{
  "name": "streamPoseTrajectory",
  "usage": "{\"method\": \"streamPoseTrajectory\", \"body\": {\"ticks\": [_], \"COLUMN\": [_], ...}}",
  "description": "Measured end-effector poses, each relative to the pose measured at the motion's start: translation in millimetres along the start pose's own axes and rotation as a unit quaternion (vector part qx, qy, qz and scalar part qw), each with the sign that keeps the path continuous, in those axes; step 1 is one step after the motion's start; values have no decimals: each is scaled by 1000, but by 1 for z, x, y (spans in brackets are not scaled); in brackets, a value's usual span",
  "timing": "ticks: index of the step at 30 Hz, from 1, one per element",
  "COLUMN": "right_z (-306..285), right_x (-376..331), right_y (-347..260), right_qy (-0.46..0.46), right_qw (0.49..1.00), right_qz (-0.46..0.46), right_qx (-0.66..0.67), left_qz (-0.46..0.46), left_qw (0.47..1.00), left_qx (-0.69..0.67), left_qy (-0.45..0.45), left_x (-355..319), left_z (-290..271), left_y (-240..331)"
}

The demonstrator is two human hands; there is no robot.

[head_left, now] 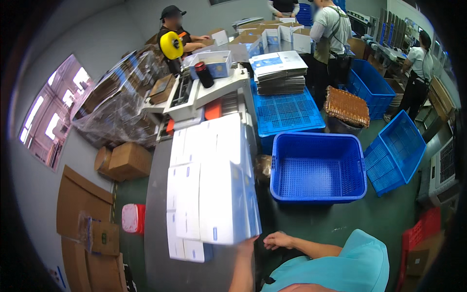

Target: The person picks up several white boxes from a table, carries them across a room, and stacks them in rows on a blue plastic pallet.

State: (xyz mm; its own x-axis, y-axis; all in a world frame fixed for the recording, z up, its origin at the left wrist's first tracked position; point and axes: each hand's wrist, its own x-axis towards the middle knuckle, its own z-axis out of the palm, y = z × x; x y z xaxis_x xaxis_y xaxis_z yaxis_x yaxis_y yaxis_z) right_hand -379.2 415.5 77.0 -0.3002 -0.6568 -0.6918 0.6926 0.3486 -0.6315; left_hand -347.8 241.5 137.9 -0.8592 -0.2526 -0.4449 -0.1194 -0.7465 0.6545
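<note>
Boxes [192,146], white with pale blue on their right sides, were packed close together on the grey worktop [158,219], in front of the person and toward the left. The near box [217,204] lay forward and slightly left of the left hand [246,246], its long axis running away from the body, a short end turned toward the person. Of the two hands, that one was nearer: its fingers met the boxes at their near right corner. Most of the fingers were hidden, so I could not tell how wide they were spread or whether they bore any weight.

The right hand [278,240] hung just to the right, apart from the boxes, with its fingers drawn in narrow; whether they pinched anything small could not be made out. From there the near box lay forward and to the left, with the left hand in between at the corner.

Beyond the right hand, a blue tub [316,197] stood apart from the boxes, its long sides running across. Behind it was a blue crate [289,116] with flat cartons [281,86] piled on it. Past the boxes' far end stood a white machine [221,88]. Co-workers [335,24] stood farther back, near open cartons [302,40].
</note>
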Motion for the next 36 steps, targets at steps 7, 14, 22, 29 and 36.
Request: {"method": "streamPoseTrajectory", "body": {"ticks": [7, 14, 22, 29, 36], "right_z": [-63, -72, -58, 84, 145], "right_x": [-9, -39, -63, -35, 53], "right_y": [11, 16, 63, 1, -53], "right_qy": [40, 111, 195, -1, -135], "right_qw": [996, 989, 947, 893, 719], "right_qz": [66, 63, 14, -72, -252], "right_qx": [-42, -74, -255, -445, -633], "left_qz": [-84, 306, 210, 207, 118], "left_qw": [991, 715, 485, 509, 497], "left_qx": [-85, 585, 779, 795, 740], "left_qy": [53, 230, 337, 258, 438], "left_x": [74, 60, -6, -77, -160], "left_z": [15, -70, -226, -206, -259], "left_y": [20, 148, 151, 111, 126]}}
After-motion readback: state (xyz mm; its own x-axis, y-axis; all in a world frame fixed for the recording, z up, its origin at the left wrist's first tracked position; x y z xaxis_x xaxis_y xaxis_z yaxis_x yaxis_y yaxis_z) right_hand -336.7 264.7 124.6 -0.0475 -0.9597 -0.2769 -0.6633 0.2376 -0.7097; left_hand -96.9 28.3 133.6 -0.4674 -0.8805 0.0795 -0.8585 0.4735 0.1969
